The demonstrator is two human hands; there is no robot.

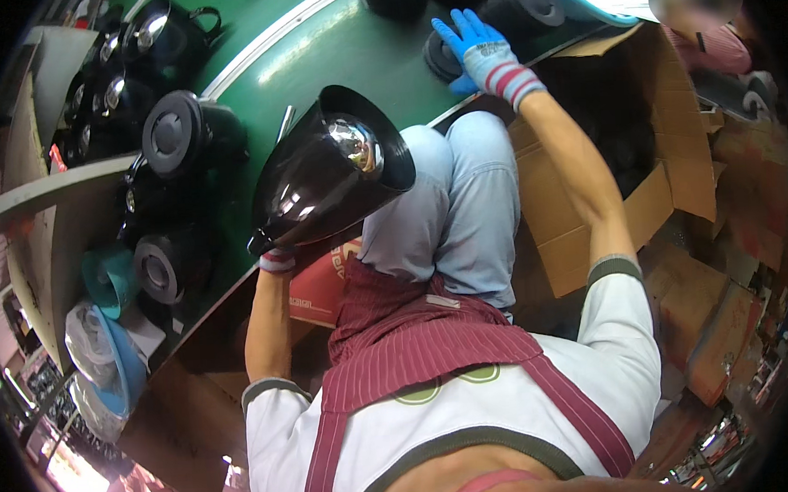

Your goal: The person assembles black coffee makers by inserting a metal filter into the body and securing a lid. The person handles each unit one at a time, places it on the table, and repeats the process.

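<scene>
A glossy black jug (310, 183) is held tilted above the left side of my lap, and a shiny silver rounded liner (353, 144) shows in its wide open end. My left hand (277, 259) supports it from below; only the striped glove cuff shows, and the fingers are hidden behind the jug. In a blue-coated glove, my right hand (484, 56) reaches out over the bench edge with its fingers spread. Beside its palm is a black round-based piece (442, 58), partly covered by the hand. Just past the fingers another black jug (529, 9) lies on its side.
Several black jugs (164, 31) crowd the left of the green bench (304, 55), some with ribbed round bases (172, 133) outward. Teal (109, 283) and blue containers (124, 371) stand at left. An open cardboard box (581, 245) is at my right. Another person (713, 47) is at far right.
</scene>
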